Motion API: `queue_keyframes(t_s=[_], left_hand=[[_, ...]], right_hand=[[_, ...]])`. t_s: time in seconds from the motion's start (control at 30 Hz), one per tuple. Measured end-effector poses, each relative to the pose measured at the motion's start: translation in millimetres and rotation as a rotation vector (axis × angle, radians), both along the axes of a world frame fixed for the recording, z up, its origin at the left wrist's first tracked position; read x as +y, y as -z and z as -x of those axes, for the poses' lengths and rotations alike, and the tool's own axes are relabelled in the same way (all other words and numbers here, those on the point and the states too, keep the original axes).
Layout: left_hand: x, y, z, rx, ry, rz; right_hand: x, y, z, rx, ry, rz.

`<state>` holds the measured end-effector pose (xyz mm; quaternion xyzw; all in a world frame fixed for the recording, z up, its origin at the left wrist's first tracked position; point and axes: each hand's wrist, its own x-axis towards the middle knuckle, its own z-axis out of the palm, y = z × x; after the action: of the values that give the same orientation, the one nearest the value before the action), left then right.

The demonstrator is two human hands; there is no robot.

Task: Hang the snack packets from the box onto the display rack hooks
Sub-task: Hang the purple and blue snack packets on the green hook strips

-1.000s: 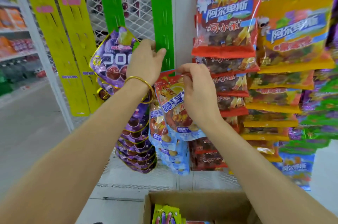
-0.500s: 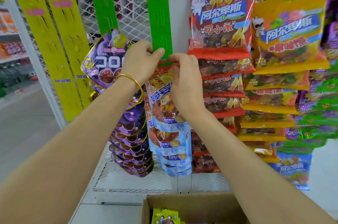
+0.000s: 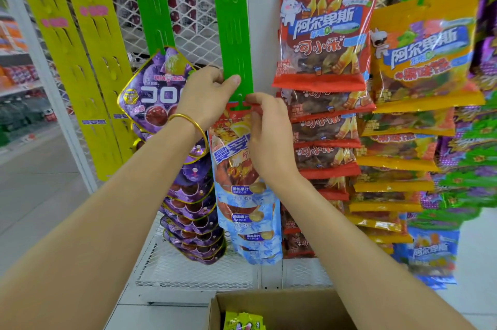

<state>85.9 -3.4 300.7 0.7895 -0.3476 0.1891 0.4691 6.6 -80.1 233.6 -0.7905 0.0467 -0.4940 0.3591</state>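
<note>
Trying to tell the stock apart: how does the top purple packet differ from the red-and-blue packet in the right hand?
The purple packet is diamond-shaped with a gold edge; the red-and-blue packet is rectangular, red on top and pale blue below. No hand holds the purple packet; the right hand pinches the red-and-blue packet's top. Both top a stack of like packets, each on its own green strip.

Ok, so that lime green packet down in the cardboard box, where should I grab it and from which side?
Pinch the lime green packet by its flat top edge, coming straight down from above: only its top shows and the cardboard box walls close off its sides. Free a hand first: the left hand grips the green strip, the right hand pinches the red-topped packet.
</note>
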Motion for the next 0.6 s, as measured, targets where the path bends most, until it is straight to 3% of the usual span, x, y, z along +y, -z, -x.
queue_keyframes(t_s=[0.3,0.47,0.6], left_hand=[[4.2,4.9,1.8,-0.032,0.046,0.022],[9.2,17.2,11.3,-0.01,0.084,0.132],[17.4,41.2,19.1,-0.209,0.08,0.166]], right_hand=[[-9.2,12.9,0.0,0.036,-0.019,0.006],[-9.3,14.3,10.8,0.049,0.043,0.05],[-4.8,21.2,32.7,0.079,0.104,0.109]])
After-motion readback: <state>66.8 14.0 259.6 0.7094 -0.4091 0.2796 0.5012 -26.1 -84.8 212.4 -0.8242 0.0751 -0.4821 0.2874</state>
